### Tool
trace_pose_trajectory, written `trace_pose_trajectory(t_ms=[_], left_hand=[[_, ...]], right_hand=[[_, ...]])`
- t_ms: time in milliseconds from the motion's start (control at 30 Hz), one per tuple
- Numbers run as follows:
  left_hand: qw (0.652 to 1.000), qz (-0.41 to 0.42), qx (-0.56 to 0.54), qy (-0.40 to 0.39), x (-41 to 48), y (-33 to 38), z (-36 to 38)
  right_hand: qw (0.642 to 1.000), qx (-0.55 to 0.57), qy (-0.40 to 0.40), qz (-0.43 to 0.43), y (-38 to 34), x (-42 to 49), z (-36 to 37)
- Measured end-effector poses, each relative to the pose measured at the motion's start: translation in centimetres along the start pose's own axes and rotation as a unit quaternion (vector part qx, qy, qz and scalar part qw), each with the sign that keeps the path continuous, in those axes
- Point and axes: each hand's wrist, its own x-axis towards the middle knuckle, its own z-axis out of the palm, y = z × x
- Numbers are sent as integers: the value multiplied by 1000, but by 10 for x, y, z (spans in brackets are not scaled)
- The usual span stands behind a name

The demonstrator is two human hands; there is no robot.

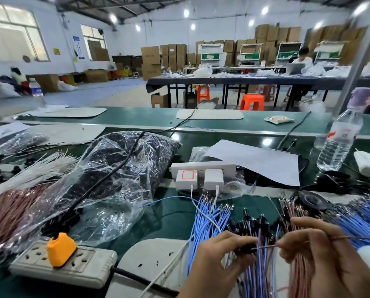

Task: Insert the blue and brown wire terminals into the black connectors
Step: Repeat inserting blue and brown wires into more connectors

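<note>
Low over the green bench (171, 218), the left hand (220, 254) curls its fingers round a black connector (245, 249). A brown wire (265, 246) runs from the connector to the right hand (321, 254), pinched between thumb and forefinger. I cannot tell whether its tip is inside. Blue wires (210, 216) lie behind.

Bright ceiling lamps (186, 12) and windows (14, 31); glare on bench; edges bowed, slight blur.
</note>
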Motion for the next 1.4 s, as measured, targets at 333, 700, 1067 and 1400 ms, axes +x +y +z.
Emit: trace_pose_trajectory(t_ms=[333,700,1067,1400], left_hand=[[1000,0,21,22,0,-2,3],[998,-9,2,64,2,-4,4],[992,-49,-70,92,44,1,-22],[991,-29,-83,98,78,19,-59]], right_hand=[[1000,3,0,-18,-8,4,1],[989,-37,-128,-66,-12,18,5],[939,-128,-294,-123,-33,78,46],[929,-135,-306,-157,-47,129,80]])
